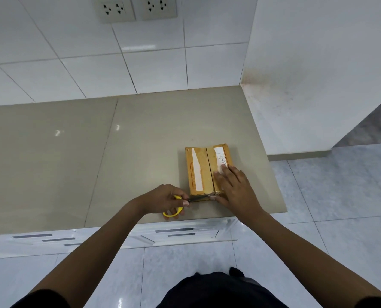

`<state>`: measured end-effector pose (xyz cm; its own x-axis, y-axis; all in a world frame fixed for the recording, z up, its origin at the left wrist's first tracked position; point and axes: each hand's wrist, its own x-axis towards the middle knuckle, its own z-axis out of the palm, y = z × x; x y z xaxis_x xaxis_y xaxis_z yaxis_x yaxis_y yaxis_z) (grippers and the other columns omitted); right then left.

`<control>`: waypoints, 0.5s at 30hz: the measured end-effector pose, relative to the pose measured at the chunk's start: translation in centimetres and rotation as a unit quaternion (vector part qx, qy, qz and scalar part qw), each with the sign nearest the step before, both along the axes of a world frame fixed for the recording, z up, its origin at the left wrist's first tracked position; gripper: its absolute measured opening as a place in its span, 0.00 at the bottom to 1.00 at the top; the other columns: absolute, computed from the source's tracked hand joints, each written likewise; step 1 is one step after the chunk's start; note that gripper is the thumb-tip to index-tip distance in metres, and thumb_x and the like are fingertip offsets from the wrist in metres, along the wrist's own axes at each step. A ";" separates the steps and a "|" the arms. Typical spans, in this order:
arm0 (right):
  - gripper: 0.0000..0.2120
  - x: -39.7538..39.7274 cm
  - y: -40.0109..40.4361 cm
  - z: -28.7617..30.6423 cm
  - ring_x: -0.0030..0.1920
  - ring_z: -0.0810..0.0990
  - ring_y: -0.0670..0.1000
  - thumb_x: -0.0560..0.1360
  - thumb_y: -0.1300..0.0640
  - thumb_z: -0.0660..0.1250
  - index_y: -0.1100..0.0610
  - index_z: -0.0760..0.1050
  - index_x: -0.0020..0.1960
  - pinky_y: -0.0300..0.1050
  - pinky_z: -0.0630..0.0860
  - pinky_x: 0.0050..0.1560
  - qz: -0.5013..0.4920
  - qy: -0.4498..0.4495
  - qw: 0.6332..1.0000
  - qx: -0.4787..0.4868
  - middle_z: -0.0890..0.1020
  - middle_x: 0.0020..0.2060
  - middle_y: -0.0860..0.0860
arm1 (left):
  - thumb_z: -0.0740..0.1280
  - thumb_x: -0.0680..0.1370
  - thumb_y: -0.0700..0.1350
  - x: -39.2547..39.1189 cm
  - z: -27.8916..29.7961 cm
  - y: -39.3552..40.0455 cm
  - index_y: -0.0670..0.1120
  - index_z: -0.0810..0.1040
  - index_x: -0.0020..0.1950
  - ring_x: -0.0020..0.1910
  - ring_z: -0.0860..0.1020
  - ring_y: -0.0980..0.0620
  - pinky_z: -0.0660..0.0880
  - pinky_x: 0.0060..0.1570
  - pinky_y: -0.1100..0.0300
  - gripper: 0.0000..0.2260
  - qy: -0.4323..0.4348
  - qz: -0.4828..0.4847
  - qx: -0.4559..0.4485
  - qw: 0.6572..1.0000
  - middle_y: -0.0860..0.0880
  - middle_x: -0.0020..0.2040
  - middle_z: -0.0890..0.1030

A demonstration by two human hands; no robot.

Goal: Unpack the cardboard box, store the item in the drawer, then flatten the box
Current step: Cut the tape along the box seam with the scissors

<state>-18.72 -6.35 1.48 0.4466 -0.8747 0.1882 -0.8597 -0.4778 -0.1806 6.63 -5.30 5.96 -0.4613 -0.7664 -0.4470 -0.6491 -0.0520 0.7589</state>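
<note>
A small brown cardboard box [199,167] lies flat on the beige countertop [127,156], near its front right corner. Its top flaps are closed, with a centre seam and white labels on both flaps. My left hand [166,200] grips yellow-handled scissors [180,204]; the dark blades point right and touch the box's near edge at the taped seam. My right hand [235,187] lies flat, fingers spread, on the box's right flap and near right corner, pressing it down. Whatever is inside the box is hidden.
White drawer fronts with dark slot handles [175,230] run below the counter's front edge. A white tiled wall with two sockets [136,8] rises behind. A white wall [307,74] bounds the counter on the right. Pale floor tiles [329,196] lie beyond the counter's right edge.
</note>
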 end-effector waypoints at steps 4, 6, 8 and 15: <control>0.19 -0.7 0.3 -1.0 0.68 0.70 0.61 0.75 0.50 0.68 0.57 0.75 0.63 0.61 0.69 0.67 0.093 -0.033 0.991 -0.089 0.75 0.66 0.59 | 0.65 0.80 0.46 0.8 0.5 0.8 0.42 0.81 0.52 0.38 0.84 0.51 0.81 0.35 0.57 0.09 0.000 0.015 0.049 0.999 0.48 0.41 0.85; 0.15 -1.1 0.5 -1.5 0.68 0.72 0.58 0.75 0.55 0.70 0.57 0.77 0.60 0.56 0.68 0.69 0.138 -0.061 0.981 -0.123 0.77 0.64 0.58 | 0.65 0.80 0.46 1.9 0.8 1.4 0.42 0.80 0.52 0.38 0.85 0.49 0.81 0.31 0.59 0.09 0.001 0.022 0.074 0.997 0.48 0.41 0.85; 0.13 -1.2 0.7 -1.8 0.67 0.72 0.57 0.74 0.57 0.70 0.58 0.77 0.59 0.52 0.66 0.70 0.153 -0.080 0.977 -0.127 0.78 0.62 0.57 | 0.65 0.79 0.46 3.2 0.8 2.0 0.42 0.81 0.51 0.38 0.85 0.48 0.81 0.31 0.58 0.08 -0.005 0.046 0.100 0.994 0.47 0.41 0.86; 0.12 -1.0 1.4 -1.6 0.64 0.75 0.59 0.74 0.55 0.70 0.57 0.75 0.56 0.59 0.76 0.61 0.149 -0.087 0.981 -0.085 0.78 0.60 0.60 | 0.69 0.76 0.46 6.8 -1.0 3.7 0.46 0.82 0.43 0.37 0.83 0.46 0.79 0.35 0.56 0.05 -0.073 0.172 0.076 0.979 0.43 0.38 0.85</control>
<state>-19.74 -4.94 -0.11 0.6263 -0.6590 0.4166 -0.6402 -0.7396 -0.2074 13.48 -1.63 4.93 -0.1096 -0.7848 -0.6100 -0.6742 -0.3922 0.6258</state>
